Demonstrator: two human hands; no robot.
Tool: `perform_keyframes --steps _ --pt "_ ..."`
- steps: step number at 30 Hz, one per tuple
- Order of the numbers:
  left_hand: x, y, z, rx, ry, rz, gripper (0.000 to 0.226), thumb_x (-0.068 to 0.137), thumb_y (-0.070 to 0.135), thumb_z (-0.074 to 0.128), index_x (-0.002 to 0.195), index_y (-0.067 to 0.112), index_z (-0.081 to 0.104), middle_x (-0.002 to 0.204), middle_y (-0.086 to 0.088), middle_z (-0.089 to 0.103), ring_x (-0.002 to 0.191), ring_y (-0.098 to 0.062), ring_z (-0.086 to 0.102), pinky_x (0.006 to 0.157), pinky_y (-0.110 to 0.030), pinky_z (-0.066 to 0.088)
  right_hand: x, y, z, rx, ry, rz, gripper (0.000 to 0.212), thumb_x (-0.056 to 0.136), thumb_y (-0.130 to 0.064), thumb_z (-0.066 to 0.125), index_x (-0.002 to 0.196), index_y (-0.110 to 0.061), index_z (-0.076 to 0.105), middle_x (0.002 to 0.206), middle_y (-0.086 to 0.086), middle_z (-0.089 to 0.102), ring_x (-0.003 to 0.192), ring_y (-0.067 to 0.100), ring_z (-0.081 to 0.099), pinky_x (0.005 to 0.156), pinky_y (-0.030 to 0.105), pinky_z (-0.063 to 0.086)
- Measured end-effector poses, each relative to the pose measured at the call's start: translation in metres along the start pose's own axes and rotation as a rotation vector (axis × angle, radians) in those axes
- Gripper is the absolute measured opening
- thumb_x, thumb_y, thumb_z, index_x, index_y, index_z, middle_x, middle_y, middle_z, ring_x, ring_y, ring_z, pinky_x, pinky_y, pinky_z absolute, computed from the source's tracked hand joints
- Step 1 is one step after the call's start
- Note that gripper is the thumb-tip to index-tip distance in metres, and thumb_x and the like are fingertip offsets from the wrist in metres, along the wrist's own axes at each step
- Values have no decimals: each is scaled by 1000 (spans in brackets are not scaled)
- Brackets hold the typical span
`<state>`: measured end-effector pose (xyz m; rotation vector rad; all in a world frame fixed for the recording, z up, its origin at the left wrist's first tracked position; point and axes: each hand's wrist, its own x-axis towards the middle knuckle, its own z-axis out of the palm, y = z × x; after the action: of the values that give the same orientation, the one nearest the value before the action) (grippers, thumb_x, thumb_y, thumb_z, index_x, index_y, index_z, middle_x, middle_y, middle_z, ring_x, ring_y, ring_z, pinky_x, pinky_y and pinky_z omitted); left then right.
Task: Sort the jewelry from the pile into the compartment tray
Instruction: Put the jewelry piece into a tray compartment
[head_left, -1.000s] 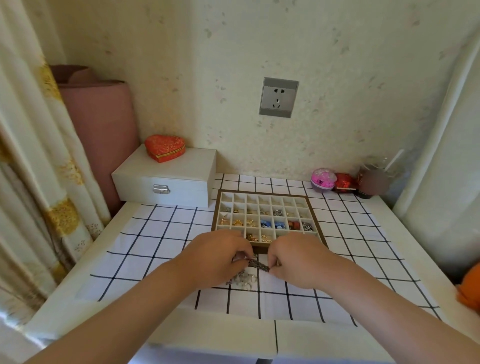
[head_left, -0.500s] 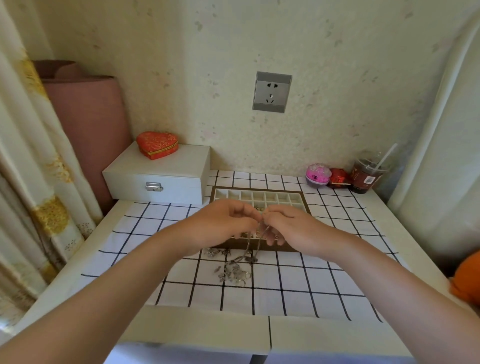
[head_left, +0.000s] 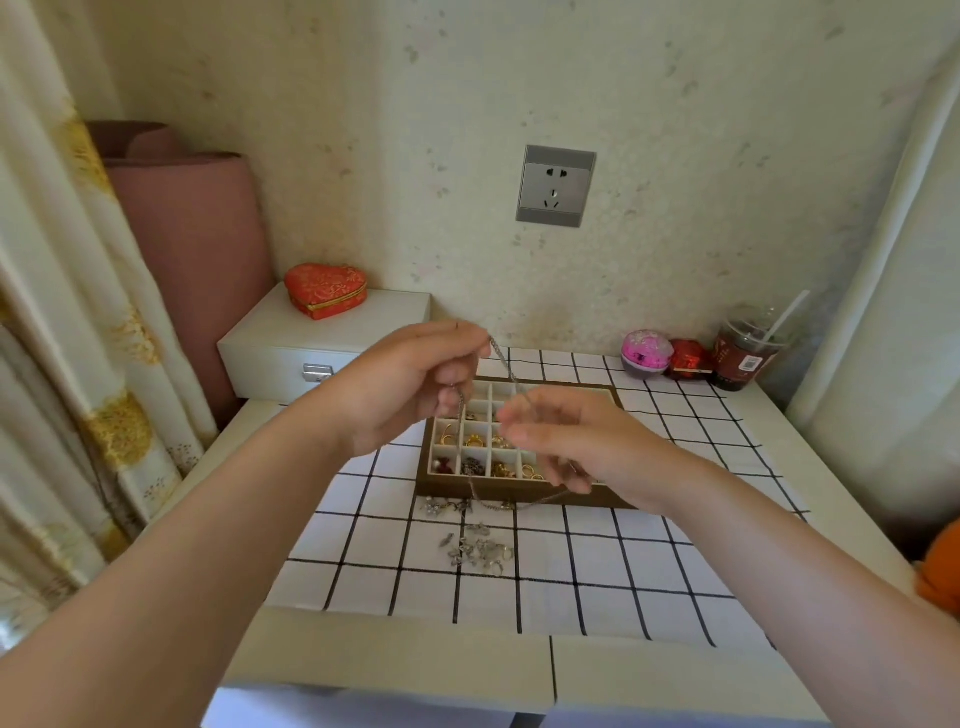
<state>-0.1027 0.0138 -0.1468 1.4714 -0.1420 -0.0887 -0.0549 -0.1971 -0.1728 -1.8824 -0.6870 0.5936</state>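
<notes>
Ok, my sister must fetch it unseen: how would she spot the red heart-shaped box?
Find the pink roll standing in the back left corner. Beside it sits a white case with a metal latch, and the heart box lies on its lid. It alone is heart-shaped with a gold seam.

left hand (head_left: 400, 384), right hand (head_left: 566, 441) pinch chain (head_left: 503, 358) | above tray (head_left: 447, 488)

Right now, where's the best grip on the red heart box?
Probably pinch the red heart box across its two curved sides, coming from above: it lies flat, lid up, on the white case, with its sides unobstructed.
</notes>
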Motion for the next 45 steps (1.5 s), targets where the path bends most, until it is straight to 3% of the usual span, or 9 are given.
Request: perform_keyframes --steps 3,8,13,15,19,22,28,38,45 --pt "4 6 2 -211 -19 84 19 98 25 50 83 17 58 62 4 38 59 -15 39 56 -23 41 4 2 10 -74 -87 27 26 94 -34 68 119 -39 67 113 -6 70 68 10 59 50 19 39" --pt "9 16 -4 -328 63 223 18 99 24 47 84 19 55 80 4 56 67 -14 51 63 -24 42 11 -2 17 -209 -42 -28 17 99 -31 60 93 -23 73 90 0 75 71 3 58 73 17 45" --pt "14 17 -12 -186 215 289 19 102 23 47 87 21 57 105 1 67 75 -13 57 63 -25 38 21 -1 10 -182 82 29 30 103 -34 51 91 -21 74 77 -25 67 84 -1 59 88 27 46" --pt "16 18 -15 -155 239 290 18 104 21 46 89 19 57 103 -2 70 75 -14 58 63 -26 39 28 -5 4 -207 116 26 28 103 -36 50 94 -27 76 89 -31 66 93 -9 57 90 23 43" --pt "25 21 -26 -120 317 290 17 103 22 50 89 18 59 96 -1 71 76 -14 60 65 -25 47 53 -10 -9 -314 201 4 22 98 -36 59 87 -38 78 108 -7 75 106 13 67 103 39 49" --pt "36 18 -37 -43 390 275 13 101 21 55 92 15 62 94 -3 73 78 -16 62 73 -30 54 82 -9 -19 -318 200 14 15 95 -33 65 92 -32 80 101 -9 76 101 7 68 95 27 51" --pt "55 10 -51 20 470 257 10 98 18 59 94 12 66 93 -4 74 80 -15 66 86 -38 57 142 -4 -26 -287 233 92 14 93 -23 70 91 -10 74 79 4 73 49 12 57 44 24 46" --pt "68 -5 -66 113 503 240 13 98 17 59 88 15 67 94 -5 76 78 -14 68 79 -32 58 193 8 -5 -344 182 115 15 91 -24 70 87 -10 74 78 4 76 48 13 56 42 23 39" --pt "72 -10 -62 211 500 217 11 96 17 62 92 9 68 97 -8 75 75 -11 66 78 -32 57 194 29 4 -529 135 101 29 92 -33 68 72 -13 74 74 14 74 56 18 61 66 30 50"
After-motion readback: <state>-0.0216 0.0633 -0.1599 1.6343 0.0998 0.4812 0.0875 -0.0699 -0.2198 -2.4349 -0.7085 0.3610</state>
